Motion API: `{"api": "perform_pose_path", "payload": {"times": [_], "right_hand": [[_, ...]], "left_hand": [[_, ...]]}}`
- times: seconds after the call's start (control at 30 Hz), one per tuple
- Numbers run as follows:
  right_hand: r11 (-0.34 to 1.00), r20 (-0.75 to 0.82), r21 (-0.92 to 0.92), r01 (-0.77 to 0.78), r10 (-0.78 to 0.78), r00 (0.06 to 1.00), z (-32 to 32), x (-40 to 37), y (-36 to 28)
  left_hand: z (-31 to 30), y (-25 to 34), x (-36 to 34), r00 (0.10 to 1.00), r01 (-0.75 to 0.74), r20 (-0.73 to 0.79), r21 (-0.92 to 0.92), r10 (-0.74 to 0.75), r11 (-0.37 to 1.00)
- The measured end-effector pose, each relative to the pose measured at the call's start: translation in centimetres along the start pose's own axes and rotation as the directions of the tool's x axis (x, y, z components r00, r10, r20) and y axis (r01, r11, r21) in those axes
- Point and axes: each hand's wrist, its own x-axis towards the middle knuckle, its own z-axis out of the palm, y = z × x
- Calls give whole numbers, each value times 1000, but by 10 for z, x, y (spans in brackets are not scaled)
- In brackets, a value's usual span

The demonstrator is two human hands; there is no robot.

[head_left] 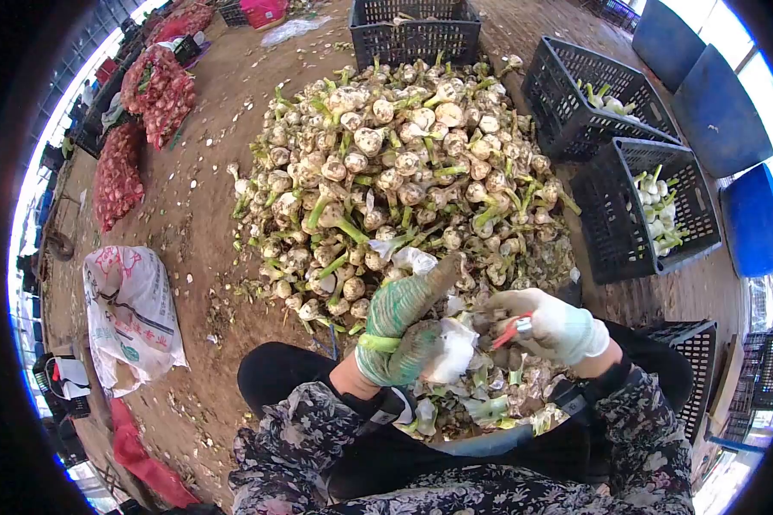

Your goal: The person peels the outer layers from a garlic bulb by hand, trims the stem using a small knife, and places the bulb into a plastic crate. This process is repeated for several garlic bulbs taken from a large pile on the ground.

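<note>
Between the curled fingers of the left hand (401,330), held closed, sits a garlic (452,352), apparently mid-peel. Just beside, the right hand (551,328) closes round a red tool (510,331). Loosening skin calls for a steady garlic and light strokes. Beyond the fingers lies the pile (386,163).

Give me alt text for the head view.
A gloved left hand holds apparently white garlic and a gloved right hand a small red tool, before a large heap of soiled garlic with green stems. Black plastic crates stand beyond.
</note>
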Motion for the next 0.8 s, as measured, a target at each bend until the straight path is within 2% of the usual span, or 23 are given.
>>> {"api": "perform_pose_path", "payload": {"times": [0.03, 0.1, 0.13, 0.2, 0.23, 0.27, 0.3, 0.37, 0.4, 0.43, 0.47, 0.5, 0.53, 0.57, 0.6, 0.63, 0.67, 0.7, 0.73, 0.77, 0.8], "right_hand": [[1000, 0, -3, 0, 0, 1000, -2, -2, 5], [930, -246, -355, 100, -196, 949, -3, -4, 13], [918, -293, -395, 44, -171, 941, 1, -9, 9], [906, -311, -421, 48, -194, 930, 19, -4, 3], [894, -325, -445, 56, -220, 920, 29, -1, 1], [812, -324, -575, 98, -336, 884, 42, -1, -4], [812, -283, -577, 91, -303, 910, 45, 2, -6], [880, -336, -469, 76, -257, 906, 23, 13, 18], [788, -415, -602, -129, -171, 893, 9, 19, 32], [785, -412, -608, -124, -178, 894, -1, 18, 49], [701, -414, -675, -231, -100, 905, -8, 14, 68], [596, -419, -733, -328, -17, 908, -3, 15, 65], [560, -421, -774, -296, -105, 901, 2, 11, 61], [558, -413, -776, -294, -99, 905, 7, 9, 53], [593, -350, -802, -68, -375, 859, 12, 9, 37], [559, -290, -814, 157, -625, 725, 16, 9, 22], [561, -295, -813, 154, -626, 722, 22, 11, 6], [498, -157, -823, 273, -661, 733, 28, 15, -9], [430, -13, -813, 392, -687, 727, 30, 19, -19], [429, -11, -813, 393, -687, 726, 28, 22, -24], [387, 97, -826, 409, -618, 780, 27, 25, -28]], "left_hand": [[-1, 4, 2, 1000, -2, -2, 0, 2, 1000], [-1, 9, 4, 999, 21, 37, 28, -22, 999], [-1, 8, 5, 999, 20, 35, 25, -21, 999], [-1, 4, 10, 956, -281, 152, 225, 251, 933], [0, 5, 11, 956, -283, 150, 226, 253, 932], [2, 7, 13, 953, -295, 143, 227, 268, 928], [2, 8, 14, 950, -307, 136, 230, 282, 923], [2, 9, 8, 955, -292, 140, 279, 262, 915], [7, 6, 4, 998, -11, -60, -14, 10, 1000], [12, 5, 1, 943, 216, -167, -350, -287, 912], [16, 5, 0, 802, 288, -123, -778, -585, 558], [7, 1, 4, 767, 283, -135, -807, -628, 518], [5, 1, 6, 755, 262, -129, -839, -643, 476], [4, 3, 9, 744, 243, -119, -869, -657, 432], [1, -3, 6, 793, 277, -80, -836, -603, 474], [3, -3, 7, 794, 283, -72, -835, -603, 473], [6, -3, 9, 766, 345, -39, -817, -641, 462], [8, -2, 10, 735, 404, -10, -796, -678, 450], [3, -4, 11, 802, 500, 120, -670, -585, 548], [3, -7, 12, 803, 499, 118, -670, -585, 550], [4, -10, 11, 784, 510, 187, -736, -592, 444]]}}
